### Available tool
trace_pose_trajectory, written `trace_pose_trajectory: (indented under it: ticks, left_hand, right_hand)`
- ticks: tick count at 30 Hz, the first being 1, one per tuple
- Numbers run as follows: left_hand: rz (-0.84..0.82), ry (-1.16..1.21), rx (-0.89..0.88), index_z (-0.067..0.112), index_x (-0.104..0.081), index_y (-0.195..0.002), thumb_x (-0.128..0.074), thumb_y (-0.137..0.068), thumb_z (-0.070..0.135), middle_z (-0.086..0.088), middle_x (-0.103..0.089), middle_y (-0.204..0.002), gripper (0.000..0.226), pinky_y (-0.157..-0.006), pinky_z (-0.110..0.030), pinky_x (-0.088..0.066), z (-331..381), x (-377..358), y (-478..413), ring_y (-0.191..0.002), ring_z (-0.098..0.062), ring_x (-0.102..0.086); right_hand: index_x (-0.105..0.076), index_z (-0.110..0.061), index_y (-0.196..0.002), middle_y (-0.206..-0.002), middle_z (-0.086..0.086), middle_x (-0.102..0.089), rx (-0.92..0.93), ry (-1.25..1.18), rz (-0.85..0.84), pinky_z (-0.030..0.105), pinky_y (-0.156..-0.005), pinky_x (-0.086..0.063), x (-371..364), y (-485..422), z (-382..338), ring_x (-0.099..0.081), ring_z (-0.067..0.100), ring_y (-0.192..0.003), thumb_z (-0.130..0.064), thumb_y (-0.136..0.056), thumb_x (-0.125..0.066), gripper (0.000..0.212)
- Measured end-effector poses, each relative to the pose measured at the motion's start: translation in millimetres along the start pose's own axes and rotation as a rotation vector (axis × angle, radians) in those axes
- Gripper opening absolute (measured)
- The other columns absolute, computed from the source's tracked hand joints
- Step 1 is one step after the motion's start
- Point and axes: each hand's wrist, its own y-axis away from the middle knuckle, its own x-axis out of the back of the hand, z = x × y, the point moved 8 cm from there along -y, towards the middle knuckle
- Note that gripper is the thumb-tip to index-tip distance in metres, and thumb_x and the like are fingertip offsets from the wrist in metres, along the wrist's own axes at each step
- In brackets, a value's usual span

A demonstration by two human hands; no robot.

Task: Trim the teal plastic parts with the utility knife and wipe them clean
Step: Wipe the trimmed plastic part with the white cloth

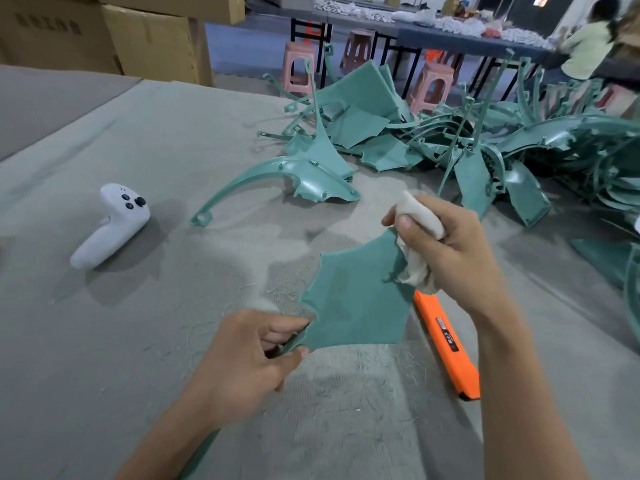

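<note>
My left hand pinches the narrow lower end of a flat teal plastic part and holds it above the table. My right hand grips a white cloth bunched against the part's upper right edge. The orange utility knife lies on the table below the part, partly hidden by my right forearm. Another teal part, with a long curved arm, lies on the table further back.
A pile of teal parts fills the table's far right. A white controller lies at the left. Plastic shavings are scattered on the grey felt table. Cardboard boxes, pink stools and a person are beyond.
</note>
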Motion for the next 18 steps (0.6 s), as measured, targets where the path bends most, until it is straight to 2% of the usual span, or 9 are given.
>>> trace_pose_trajectory:
  ticks: [3, 5, 7, 10, 12, 13, 14, 15, 18]
  left_hand:
    - [-0.066, 0.038, -0.009, 0.055, -0.072, -0.081, -0.067, -0.085, -0.005, 0.015, -0.07, -0.066, 0.06, -0.046, -0.017, -0.044, 3, -6, -2, -0.042, -0.004, -0.05]
    - [-0.109, 0.067, 0.004, 0.049, -0.074, -0.083, -0.066, -0.085, -0.005, 0.014, -0.069, -0.066, 0.055, -0.047, -0.019, -0.044, 1, -10, -2, -0.042, -0.007, -0.049]
    - [-0.139, 0.097, 0.024, 0.046, -0.075, -0.086, -0.065, -0.086, -0.005, 0.011, -0.07, -0.069, 0.052, -0.048, -0.02, -0.044, -2, -14, -3, -0.043, -0.008, -0.049]
    - [-0.17, 0.122, 0.04, 0.04, -0.077, -0.089, -0.065, -0.087, -0.002, 0.007, -0.072, -0.071, 0.045, -0.046, -0.018, -0.042, -4, -18, -2, -0.042, -0.009, -0.05]
    - [-0.152, 0.172, 0.045, 0.038, -0.077, -0.086, -0.067, -0.083, 0.009, 0.002, -0.072, -0.067, 0.031, -0.04, -0.016, -0.037, -2, -14, -1, -0.038, -0.008, -0.051]
    - [-0.121, 0.206, 0.05, 0.036, -0.077, -0.086, -0.066, -0.08, 0.014, 0.0, -0.073, -0.07, 0.026, -0.038, -0.016, -0.036, -3, -10, -2, -0.038, -0.009, -0.052]
    - [-0.094, 0.239, 0.053, 0.034, -0.078, -0.088, -0.065, -0.078, 0.015, -0.003, -0.075, -0.076, 0.024, -0.037, -0.017, -0.036, -3, -5, -3, -0.04, -0.013, -0.055]
    - [-0.081, 0.27, 0.058, 0.03, -0.078, -0.092, -0.066, -0.079, 0.015, -0.005, -0.076, -0.083, 0.023, -0.037, -0.019, -0.038, -4, -2, -4, -0.043, -0.016, -0.058]
    - [-0.096, 0.29, 0.078, 0.023, -0.078, -0.097, -0.068, -0.087, 0.003, -0.008, -0.076, -0.089, 0.025, -0.038, -0.022, -0.043, -6, -7, -6, -0.048, -0.023, -0.062]
  right_hand:
    - [-0.067, -0.015, -0.082, -0.064, -0.008, -0.056, 0.017, 0.106, 0.285, 0.025, -0.055, -0.036, 14, 4, 1, -0.048, 0.003, -0.057, -0.023, -0.094, -0.056, 0.018]
    - [-0.064, -0.019, -0.08, -0.063, -0.012, -0.056, 0.003, 0.14, 0.491, 0.018, -0.054, -0.034, 25, 10, 3, -0.049, 0.0, -0.057, -0.021, -0.095, -0.055, 0.018]
    - [-0.063, -0.017, -0.081, -0.062, -0.016, -0.054, 0.006, 0.173, 0.598, 0.009, -0.052, -0.032, 28, 15, 2, -0.051, -0.006, -0.057, -0.017, -0.096, -0.054, 0.018]
    - [-0.065, -0.009, -0.086, -0.064, -0.018, -0.051, -0.007, 0.156, 0.763, 0.004, -0.05, -0.032, 38, 22, -1, -0.051, -0.012, -0.055, -0.013, -0.097, -0.053, 0.017]
    - [-0.065, -0.014, -0.088, -0.068, -0.017, -0.052, -0.06, 0.099, 0.91, 0.006, -0.053, -0.034, 60, 28, 6, -0.051, -0.012, -0.056, -0.014, -0.098, -0.051, 0.017]
    - [-0.063, -0.021, -0.086, -0.069, -0.017, -0.053, -0.1, 0.096, 0.95, 0.015, -0.057, -0.038, 70, 30, 11, -0.051, -0.009, -0.058, -0.017, -0.099, -0.051, 0.018]
    - [-0.061, -0.025, -0.083, -0.07, -0.017, -0.053, -0.138, 0.096, 0.945, 0.023, -0.059, -0.04, 75, 29, 14, -0.05, -0.006, -0.06, -0.019, -0.099, -0.051, 0.02]
    - [-0.06, -0.025, -0.083, -0.07, -0.016, -0.054, -0.167, 0.069, 0.897, 0.024, -0.059, -0.041, 74, 27, 17, -0.049, -0.005, -0.06, -0.021, -0.1, -0.051, 0.02]
    - [-0.058, -0.025, -0.087, -0.07, -0.015, -0.059, -0.21, -0.061, 0.609, 0.013, -0.051, -0.041, 35, 14, 15, -0.052, -0.007, -0.054, -0.026, -0.103, -0.049, 0.019]
